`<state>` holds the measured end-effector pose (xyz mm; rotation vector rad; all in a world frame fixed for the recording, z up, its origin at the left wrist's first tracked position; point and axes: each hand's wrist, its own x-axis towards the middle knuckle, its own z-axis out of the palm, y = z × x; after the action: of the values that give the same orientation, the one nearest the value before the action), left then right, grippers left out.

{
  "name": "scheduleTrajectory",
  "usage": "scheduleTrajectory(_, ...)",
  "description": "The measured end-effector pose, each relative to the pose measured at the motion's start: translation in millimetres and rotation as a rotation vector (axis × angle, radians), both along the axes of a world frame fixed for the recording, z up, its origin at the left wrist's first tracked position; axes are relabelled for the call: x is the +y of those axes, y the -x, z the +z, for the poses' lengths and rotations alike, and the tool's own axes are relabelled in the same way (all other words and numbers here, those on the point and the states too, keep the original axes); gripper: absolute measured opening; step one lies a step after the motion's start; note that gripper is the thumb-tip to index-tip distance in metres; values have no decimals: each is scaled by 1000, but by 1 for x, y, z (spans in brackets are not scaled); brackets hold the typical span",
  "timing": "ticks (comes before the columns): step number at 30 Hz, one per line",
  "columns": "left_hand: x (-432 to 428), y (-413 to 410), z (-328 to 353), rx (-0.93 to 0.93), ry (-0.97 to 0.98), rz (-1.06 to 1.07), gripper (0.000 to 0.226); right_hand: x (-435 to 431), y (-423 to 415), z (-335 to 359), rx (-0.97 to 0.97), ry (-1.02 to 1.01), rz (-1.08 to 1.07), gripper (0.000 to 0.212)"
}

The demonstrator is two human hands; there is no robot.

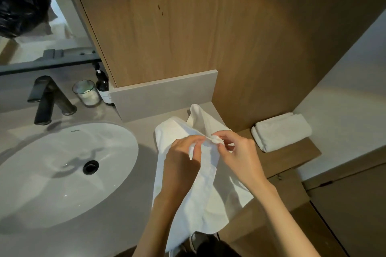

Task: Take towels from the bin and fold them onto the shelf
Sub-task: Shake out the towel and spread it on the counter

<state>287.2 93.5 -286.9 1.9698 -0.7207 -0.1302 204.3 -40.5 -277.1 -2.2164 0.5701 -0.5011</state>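
Both hands pinching towel edge, counter edge

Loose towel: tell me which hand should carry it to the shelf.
Right, probably. The right hand pinches the loose towel at its edge and is on the side of the wooden shelf, where a folded towel lies. The left hand is nearer the sink.

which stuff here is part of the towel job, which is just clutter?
Job: loose white towel, pinched by left hand and right hand; folded towel on wooden shelf.
Clutter: sink, faucet, glass jar, dark pump bottle.
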Motion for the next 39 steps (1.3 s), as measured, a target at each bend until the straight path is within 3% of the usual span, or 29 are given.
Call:
scheduleTrajectory(2,-3,-1,0,-107,-22,13,36,-4,14,3,-15,25,-7,15)
scheduleTrajectory(5,-13,-6,-6,-219,-209,-154,56,-13,38,13,-2,94,20,18)
scheduleTrajectory(8,-22,-5,-6,-159,-393,-250,51,-22,64,30,39,197,-56,24)
scheduleTrajectory(12,-26,9,-7,-254,-387,-334,38,-32,100,56,-18,189,-196,22)
scheduleTrajectory(15,-31,36,-8,-80,-422,-304,46,-46,126,66,-104,161,-244,32)
scheduleTrajectory(22,-47,100,-46,155,-416,-493,33,-87,208,76,-337,72,-271,21)
scheduleTrajectory(26,-51,162,-79,232,-453,-551,37,-106,260,70,-378,-24,-249,21)
scheduleTrajectory(31,-54,219,-92,25,-589,-547,44,-129,318,59,-388,-23,-279,20)
scheduleTrajectory(36,-50,246,-79,-107,-377,-575,45,-162,370,39,-380,-26,-410,20)
scheduleTrajectory(39,-44,259,-63,-344,-341,-503,44,-178,393,20,-345,-78,-472,18)
